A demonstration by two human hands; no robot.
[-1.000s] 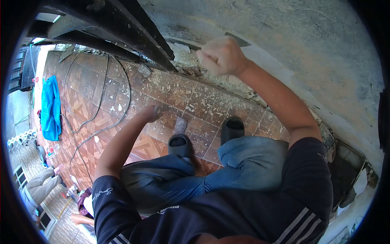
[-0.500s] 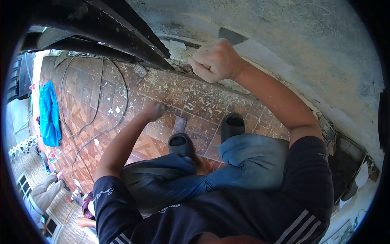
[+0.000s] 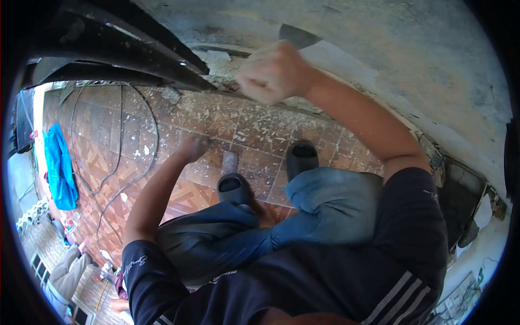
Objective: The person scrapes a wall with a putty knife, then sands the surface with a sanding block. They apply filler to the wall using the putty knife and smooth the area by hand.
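Note:
My right hand [image 3: 273, 73] is closed in a fist beside the grey wall [image 3: 401, 49], above the broken strip at its foot. Anything inside the fist is hidden. Just beyond the knuckles, a dark wedge-shaped patch [image 3: 299, 36] shows against the wall. My left hand [image 3: 193, 149] hovers over the chip-strewn tiled floor [image 3: 260, 181], dark and blurred, so its fingers cannot be made out. A small greyish flat piece [image 3: 229, 162] lies between that hand and the dark sandals [image 3: 301, 157].
Black metal beams [image 3: 130, 49] slant in at the upper left. A looped cable [image 3: 157, 130] crosses the tiles. Blue cloth [image 3: 59, 168] hangs or lies at the left. Part of another person [image 3: 67, 273] shows at the lower left. A dark recess [image 3: 460, 200] is at the right.
The whole view has shifted, so the floor, sandals and wall patch appear slightly higher and farther left. The beams also sit farther left. Both hands keep much the same poses.

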